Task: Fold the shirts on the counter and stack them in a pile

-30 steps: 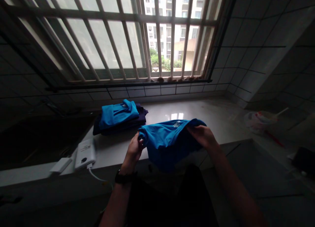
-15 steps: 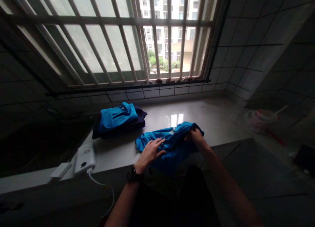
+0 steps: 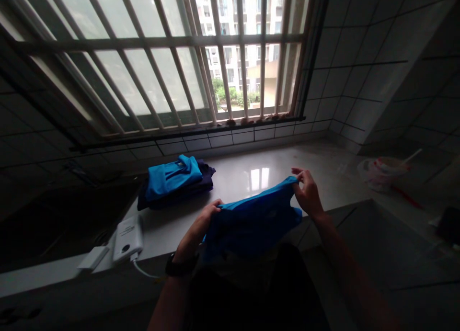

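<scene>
A blue garment (image 3: 255, 218), probably a shirt, is stretched between my hands above the counter's front edge, its lower part hanging in shadow. My left hand (image 3: 201, 223) is closed on its upper left corner, thumb and fingers pinched together. At the upper right corner, my right hand (image 3: 307, 192) pinches the cloth, with one finger sticking out. Left of the garment lies a stack of folded clothes: a bright blue folded garment (image 3: 172, 176) on top of dark navy folded clothes (image 3: 187, 191).
A white power bank (image 3: 128, 240) with a cable and a small white box (image 3: 93, 258) lie at the front left, beside a dark sink (image 3: 53, 221). At the right stands a plastic-wrapped tub (image 3: 386, 170) with a stick. A barred window (image 3: 219, 39) rises behind the counter (image 3: 283, 161).
The blue garment was lying bunched on the counter and is now lifted and pulled taut. My left hand, before flat on it, has moved left and gripped a corner. My right hand has moved right.
</scene>
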Available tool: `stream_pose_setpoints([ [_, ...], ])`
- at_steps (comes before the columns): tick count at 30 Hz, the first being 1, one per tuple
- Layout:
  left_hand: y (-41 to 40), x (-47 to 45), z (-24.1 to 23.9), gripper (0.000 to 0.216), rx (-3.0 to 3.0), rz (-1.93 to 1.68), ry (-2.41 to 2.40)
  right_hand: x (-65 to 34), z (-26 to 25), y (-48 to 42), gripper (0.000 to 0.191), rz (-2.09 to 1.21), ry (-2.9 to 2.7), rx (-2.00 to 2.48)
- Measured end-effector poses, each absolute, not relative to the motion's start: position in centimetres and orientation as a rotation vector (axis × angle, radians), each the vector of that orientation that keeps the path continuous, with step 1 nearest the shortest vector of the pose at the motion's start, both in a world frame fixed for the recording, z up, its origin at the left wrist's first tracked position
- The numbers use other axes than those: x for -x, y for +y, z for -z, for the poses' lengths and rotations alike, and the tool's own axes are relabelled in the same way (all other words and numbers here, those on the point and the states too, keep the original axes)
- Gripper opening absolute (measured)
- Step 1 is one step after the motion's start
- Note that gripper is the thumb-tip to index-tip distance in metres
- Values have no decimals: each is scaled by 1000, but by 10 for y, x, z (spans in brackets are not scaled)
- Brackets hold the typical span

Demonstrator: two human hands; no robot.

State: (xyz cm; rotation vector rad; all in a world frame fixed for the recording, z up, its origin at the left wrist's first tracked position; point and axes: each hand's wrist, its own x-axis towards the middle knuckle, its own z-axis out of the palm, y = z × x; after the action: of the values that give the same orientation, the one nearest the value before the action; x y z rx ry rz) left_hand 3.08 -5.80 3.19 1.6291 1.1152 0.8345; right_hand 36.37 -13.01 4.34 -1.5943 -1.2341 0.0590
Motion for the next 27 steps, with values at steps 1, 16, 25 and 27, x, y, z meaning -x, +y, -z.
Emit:
stream_pose_setpoints([
  [1,-60,-31,-34,25,-1558,-873,1106,-363,-43,-129,25,-208,-1262,1592],
  [16,7,-51,-89,19,-1914,-1534,1375,-378,-82,-66,17,-305,-1515,1521],
  [25,-6,-83,16,48,-2699,-280,1556,-326,3,-49,69,-40,-1669,2196],
  [27,-17,-71,45,53,-2718,-231,1485,-323,30,-65,70,-273,-1750,2340],
])
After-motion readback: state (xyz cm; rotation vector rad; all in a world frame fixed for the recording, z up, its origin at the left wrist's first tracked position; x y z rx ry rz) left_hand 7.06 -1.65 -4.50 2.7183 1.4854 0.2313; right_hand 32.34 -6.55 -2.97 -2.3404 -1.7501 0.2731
